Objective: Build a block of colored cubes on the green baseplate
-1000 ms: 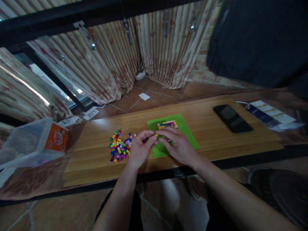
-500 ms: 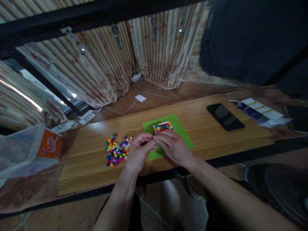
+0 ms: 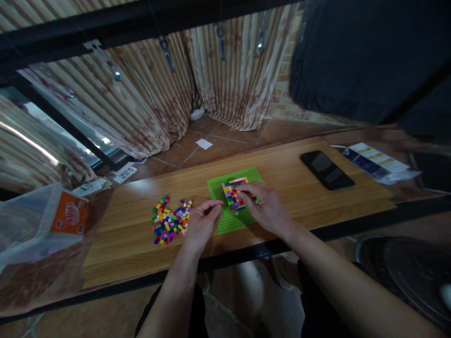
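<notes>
A block of many-coloured toy bricks (image 3: 232, 197) is built up on a green studded baseplate (image 3: 225, 228). Over that block is my right hand (image 3: 266, 206), its thumb and index finger pinched at the top of the bricks. Whatever sits between those fingertips is too small to make out. My left hand (image 3: 201, 224) hovers by the baseplate's left edge, thumb and index finger drawn close together; anything in them cannot be made out. Left of it, a loose pile of small coloured bricks (image 3: 169, 220) lies on the wooden board (image 3: 123, 234).
A black phone (image 3: 327, 170) lies on the board to the right, with printed papers (image 3: 375, 162) beyond it. At far left stands a clear plastic bin (image 3: 31, 225) with an orange label. The board's dark front edge (image 3: 253, 252) runs close below my wrists.
My hands were together in front of the brick block. Since then my right hand has moved up onto the block, and my left hand stays near the baseplate's left edge.
</notes>
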`<action>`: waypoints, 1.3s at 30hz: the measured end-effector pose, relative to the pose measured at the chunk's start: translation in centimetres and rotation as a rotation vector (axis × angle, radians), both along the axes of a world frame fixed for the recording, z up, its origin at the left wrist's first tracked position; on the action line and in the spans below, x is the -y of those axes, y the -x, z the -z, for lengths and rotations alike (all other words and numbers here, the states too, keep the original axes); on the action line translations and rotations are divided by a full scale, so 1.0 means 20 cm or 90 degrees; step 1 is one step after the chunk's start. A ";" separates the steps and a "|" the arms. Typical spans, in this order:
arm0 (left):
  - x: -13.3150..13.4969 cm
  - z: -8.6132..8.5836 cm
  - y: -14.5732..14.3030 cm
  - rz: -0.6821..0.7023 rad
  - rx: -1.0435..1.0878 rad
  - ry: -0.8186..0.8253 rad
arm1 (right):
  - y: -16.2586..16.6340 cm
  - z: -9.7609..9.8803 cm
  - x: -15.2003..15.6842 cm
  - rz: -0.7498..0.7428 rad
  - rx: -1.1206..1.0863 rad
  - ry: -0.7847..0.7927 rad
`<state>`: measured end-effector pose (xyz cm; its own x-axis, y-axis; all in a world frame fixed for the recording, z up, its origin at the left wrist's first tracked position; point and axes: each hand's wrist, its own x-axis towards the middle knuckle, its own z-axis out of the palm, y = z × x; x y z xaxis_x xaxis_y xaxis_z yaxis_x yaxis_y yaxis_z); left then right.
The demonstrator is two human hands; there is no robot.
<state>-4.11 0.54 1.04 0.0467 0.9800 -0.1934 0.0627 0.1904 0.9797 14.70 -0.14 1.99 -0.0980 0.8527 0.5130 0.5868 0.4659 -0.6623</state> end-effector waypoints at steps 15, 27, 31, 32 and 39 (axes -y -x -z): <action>0.02 0.04 -0.01 0.084 -0.060 -0.045 | 0.06 0.10 0.03 0.033 0.044 0.018; 0.04 0.08 -0.04 0.089 -0.056 -0.062 | 0.06 0.12 0.00 0.055 -0.054 0.066; 0.04 0.09 -0.04 0.087 -0.053 -0.058 | 0.06 0.12 0.00 0.063 -0.079 0.076; 0.04 0.09 -0.04 0.087 -0.052 -0.056 | 0.06 0.12 0.00 0.067 -0.079 0.075; 0.05 0.08 -0.05 0.079 -0.058 -0.055 | 0.08 0.12 -0.01 0.091 -0.068 0.073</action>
<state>-3.17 -0.39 -0.47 0.1544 0.9809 -0.1181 0.1696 0.0914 0.9813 13.00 0.12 -0.47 0.0779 0.9076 0.4126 0.5650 0.3008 -0.7683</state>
